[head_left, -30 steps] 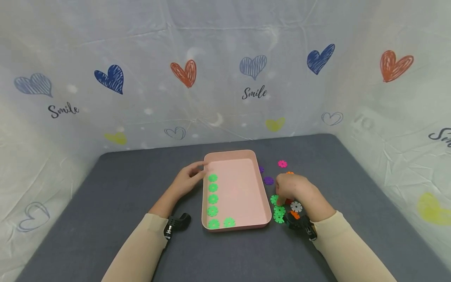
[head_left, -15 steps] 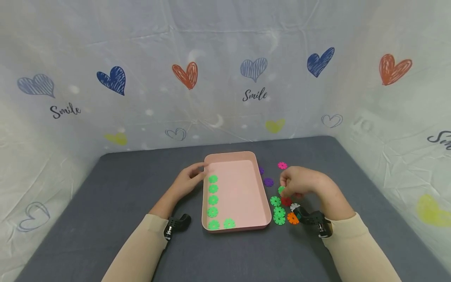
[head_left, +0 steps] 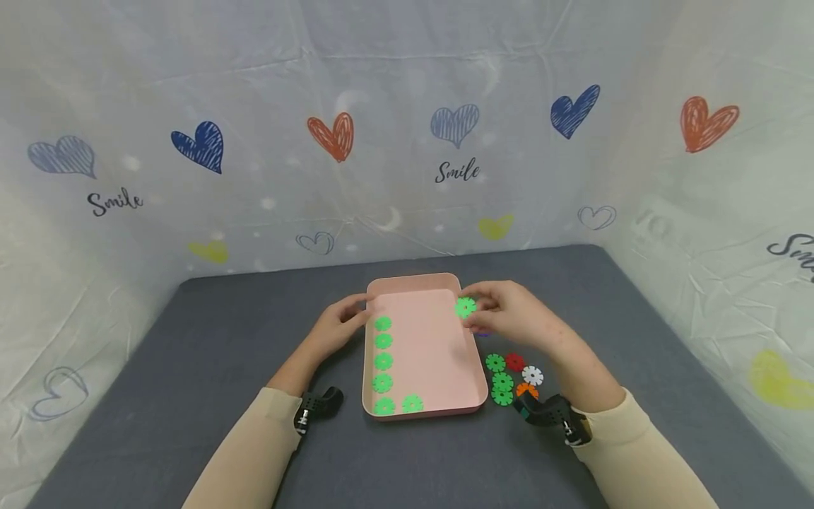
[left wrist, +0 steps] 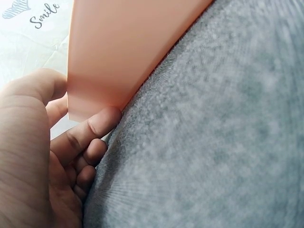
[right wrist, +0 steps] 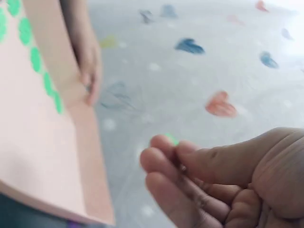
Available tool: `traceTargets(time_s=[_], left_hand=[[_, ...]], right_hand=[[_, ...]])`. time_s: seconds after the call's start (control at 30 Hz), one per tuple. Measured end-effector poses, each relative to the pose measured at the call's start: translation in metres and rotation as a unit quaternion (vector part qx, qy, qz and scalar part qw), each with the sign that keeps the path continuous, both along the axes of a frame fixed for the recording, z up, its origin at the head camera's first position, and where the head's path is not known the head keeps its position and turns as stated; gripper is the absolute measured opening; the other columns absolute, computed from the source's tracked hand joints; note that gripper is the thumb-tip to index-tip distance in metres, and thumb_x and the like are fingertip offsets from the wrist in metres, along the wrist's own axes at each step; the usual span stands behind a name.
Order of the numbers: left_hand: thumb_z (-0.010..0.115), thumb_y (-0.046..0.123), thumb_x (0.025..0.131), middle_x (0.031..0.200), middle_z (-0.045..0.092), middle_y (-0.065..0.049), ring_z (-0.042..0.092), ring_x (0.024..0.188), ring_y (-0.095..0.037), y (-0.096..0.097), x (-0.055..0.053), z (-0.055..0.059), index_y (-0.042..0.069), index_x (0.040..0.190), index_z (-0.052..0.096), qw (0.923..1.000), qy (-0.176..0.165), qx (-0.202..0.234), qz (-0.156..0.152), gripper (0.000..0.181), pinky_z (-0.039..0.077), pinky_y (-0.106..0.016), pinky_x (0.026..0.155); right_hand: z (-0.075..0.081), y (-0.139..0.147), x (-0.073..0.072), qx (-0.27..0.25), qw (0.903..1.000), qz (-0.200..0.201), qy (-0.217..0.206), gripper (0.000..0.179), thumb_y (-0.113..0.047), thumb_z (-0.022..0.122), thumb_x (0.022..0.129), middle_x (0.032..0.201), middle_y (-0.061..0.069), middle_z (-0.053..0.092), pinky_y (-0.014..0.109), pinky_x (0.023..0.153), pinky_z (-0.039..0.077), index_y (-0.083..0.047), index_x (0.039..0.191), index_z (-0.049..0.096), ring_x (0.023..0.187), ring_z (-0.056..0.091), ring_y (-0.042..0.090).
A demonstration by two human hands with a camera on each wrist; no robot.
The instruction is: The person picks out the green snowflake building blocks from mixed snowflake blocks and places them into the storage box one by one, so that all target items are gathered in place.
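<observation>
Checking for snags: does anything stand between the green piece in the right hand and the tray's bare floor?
Only the tray's right rim might: in the head view the green piece overlaps it, clearance unclear. Nothing else visible does.

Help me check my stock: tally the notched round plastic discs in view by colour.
Green notched plastic discs: 10
Red notched plastic disc: 1
White notched plastic disc: 1
Orange notched plastic disc: 1
Purple notched plastic disc: 1, mostly hidden by the right hand
Total: 14 in view

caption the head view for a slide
Right hand pinches a green disc near a pink tray the left hand holds.
</observation>
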State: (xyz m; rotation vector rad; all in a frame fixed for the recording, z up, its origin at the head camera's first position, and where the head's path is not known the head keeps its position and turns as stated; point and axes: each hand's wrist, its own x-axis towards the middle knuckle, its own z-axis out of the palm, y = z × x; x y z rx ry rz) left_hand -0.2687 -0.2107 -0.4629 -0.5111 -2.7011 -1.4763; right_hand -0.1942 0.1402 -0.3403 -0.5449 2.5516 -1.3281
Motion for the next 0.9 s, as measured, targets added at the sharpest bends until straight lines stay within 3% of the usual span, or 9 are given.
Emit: traceTargets(time_s=[0.1,0.27,0.4,0.57,0.77,0.9], left_hand=[[0.064,0.026,0.104,0.105,0.073,-0.010,0.058,0.077,-0.022,-0.001,0.000,-0.001,0.017,0.144,0.060,1.0000,0.001,-0.002,0.001,0.041,0.043,-0.037,0.068],[0.063,0.025,0.104,0.105,0.073,-0.009,0.058,0.077,-0.022,-0.002,0.000,-0.002,0.016,0.145,0.060,1.0000,0.004,-0.004,0.003,0.041,0.043,-0.038,0.068],[0.063,0.026,0.105,0.104,0.073,-0.010,0.058,0.077,-0.023,0.000,-0.001,-0.001,0.016,0.145,0.059,1.0000,0.005,-0.005,0.000,0.042,0.043,-0.039,0.068],[0.063,0.029,0.105,0.107,0.073,-0.010,0.059,0.080,-0.022,-0.001,-0.002,-0.001,0.016,0.146,0.058,0.9999,0.007,-0.010,-0.001,0.043,0.044,-0.039,0.070],[0.063,0.029,0.105,0.106,0.072,-0.010,0.060,0.080,-0.023,-0.001,-0.002,-0.001,0.016,0.145,0.059,1.0000,0.004,-0.005,-0.003,0.043,0.045,-0.040,0.071],[0.063,0.029,0.105,0.104,0.072,-0.010,0.058,0.077,-0.024,-0.001,-0.002,-0.002,0.016,0.145,0.059,1.0000,0.007,-0.003,-0.001,0.042,0.044,-0.039,0.068]], right_hand=[[-0.013,-0.023,0.001,-0.025,0.9996,0.005,-0.012,0.045,-0.005,0.072,0.096,0.089,0.006,0.073,0.046,0.085,0.056,-0.002,0.139,0.060,0.091,0.073,0.024],[-0.039,-0.053,0.003,-0.028,0.9991,0.031,-0.001,0.040,-0.007,0.078,0.091,0.087,0.006,0.074,0.038,0.075,0.056,-0.002,0.130,0.067,0.084,0.072,0.025],[-0.061,-0.065,0.002,0.018,0.9970,0.061,0.045,0.031,-0.010,0.082,0.088,0.077,-0.004,0.070,0.028,0.066,0.052,-0.004,0.117,0.074,0.070,0.066,0.012],[-0.082,-0.073,0.004,0.109,0.9840,0.092,0.107,0.021,-0.018,0.086,0.083,0.066,-0.013,0.058,0.027,0.071,0.047,-0.014,0.102,0.077,0.066,0.054,0.003],[-0.088,-0.076,0.006,0.153,0.9724,0.112,0.135,0.019,-0.021,0.085,0.084,0.062,-0.012,0.050,0.028,0.068,0.044,-0.019,0.101,0.078,0.067,0.050,0.006],[-0.077,-0.071,0.003,0.146,0.9726,0.114,0.141,0.026,-0.020,0.080,0.088,0.068,-0.010,0.054,0.028,0.064,0.044,-0.014,0.113,0.077,0.065,0.050,0.007]])
